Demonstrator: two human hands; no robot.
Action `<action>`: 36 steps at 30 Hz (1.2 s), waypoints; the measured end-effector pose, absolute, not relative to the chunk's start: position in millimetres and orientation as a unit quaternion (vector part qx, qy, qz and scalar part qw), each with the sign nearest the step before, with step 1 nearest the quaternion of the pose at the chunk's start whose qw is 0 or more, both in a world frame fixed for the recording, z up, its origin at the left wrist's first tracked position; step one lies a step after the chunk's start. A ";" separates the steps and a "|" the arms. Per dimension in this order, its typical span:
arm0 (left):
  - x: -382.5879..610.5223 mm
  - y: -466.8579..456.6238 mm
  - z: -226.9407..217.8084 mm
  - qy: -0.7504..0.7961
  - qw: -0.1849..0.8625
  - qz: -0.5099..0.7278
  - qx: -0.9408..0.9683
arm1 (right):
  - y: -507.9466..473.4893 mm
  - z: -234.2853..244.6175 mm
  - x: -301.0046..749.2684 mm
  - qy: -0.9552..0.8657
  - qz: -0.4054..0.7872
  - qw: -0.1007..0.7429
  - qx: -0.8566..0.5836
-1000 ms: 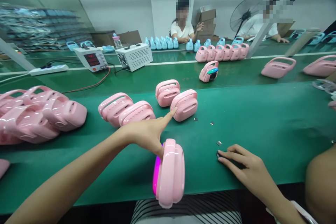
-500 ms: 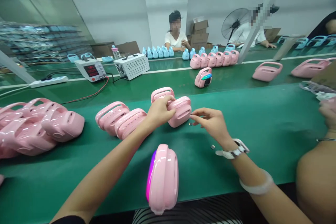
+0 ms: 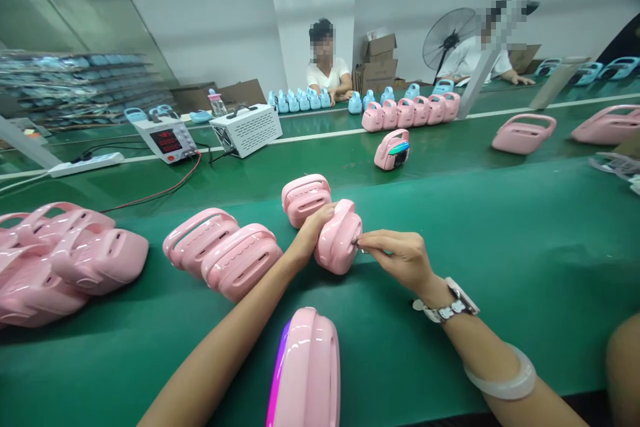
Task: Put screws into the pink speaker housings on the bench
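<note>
My left hand (image 3: 313, 230) reaches over the mat and is closed on a pink portable speaker (image 3: 340, 247), its fingers partly hidden behind the handle. The speaker stands turned with its slotted back towards my right hand (image 3: 397, 253). That hand is closed in a pinch on a small dark piece (image 3: 356, 243), which touches the speaker's back by the slot; it is too small to name. Just behind stands another pink speaker (image 3: 306, 200). Nearer to me, a pink speaker with a glowing purple front (image 3: 310, 373) stands below my hands.
Two pink speakers (image 3: 243, 260) stand left of my left forearm, with several more piled (image 3: 75, 260) at far left. A power supply (image 3: 167, 140), a white box (image 3: 247, 130) and one lit speaker (image 3: 393, 150) stand beyond the green mat (image 3: 500, 247). Co-workers sit opposite.
My right hand has brought the small piece up against the speaker's back. The held speaker has turned and lies lower in view. The view has shifted, and the neighbour's hand at right has left it.
</note>
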State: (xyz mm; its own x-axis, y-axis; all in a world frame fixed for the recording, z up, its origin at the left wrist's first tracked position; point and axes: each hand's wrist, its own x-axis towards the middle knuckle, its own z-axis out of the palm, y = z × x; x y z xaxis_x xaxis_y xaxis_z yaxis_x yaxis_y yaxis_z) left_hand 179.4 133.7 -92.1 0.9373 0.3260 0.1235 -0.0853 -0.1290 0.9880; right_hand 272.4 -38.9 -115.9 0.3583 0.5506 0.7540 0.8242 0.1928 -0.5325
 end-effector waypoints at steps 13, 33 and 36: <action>186.4 141.9 -93.6 0.057 0.771 0.075 0.630 | -40.4 -114.5 268.4 -0.596 -0.229 0.479 -0.602; 177.0 126.0 -89.1 0.095 0.762 0.079 0.636 | -29.8 -121.2 264.9 -0.234 0.377 0.684 -0.580; 175.8 123.7 -93.7 0.115 0.768 0.113 0.620 | -30.7 -121.2 263.7 -0.218 0.421 0.698 -0.537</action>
State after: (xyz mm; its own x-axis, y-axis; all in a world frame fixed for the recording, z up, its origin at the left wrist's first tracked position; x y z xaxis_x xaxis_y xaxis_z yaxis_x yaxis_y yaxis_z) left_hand 175.8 123.7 -93.7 0.9477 0.3169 -0.0366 -0.0312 0.2061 0.9780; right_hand 263.7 -30.7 -121.2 0.5514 0.8211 -0.1477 -0.3534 0.0695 -0.9329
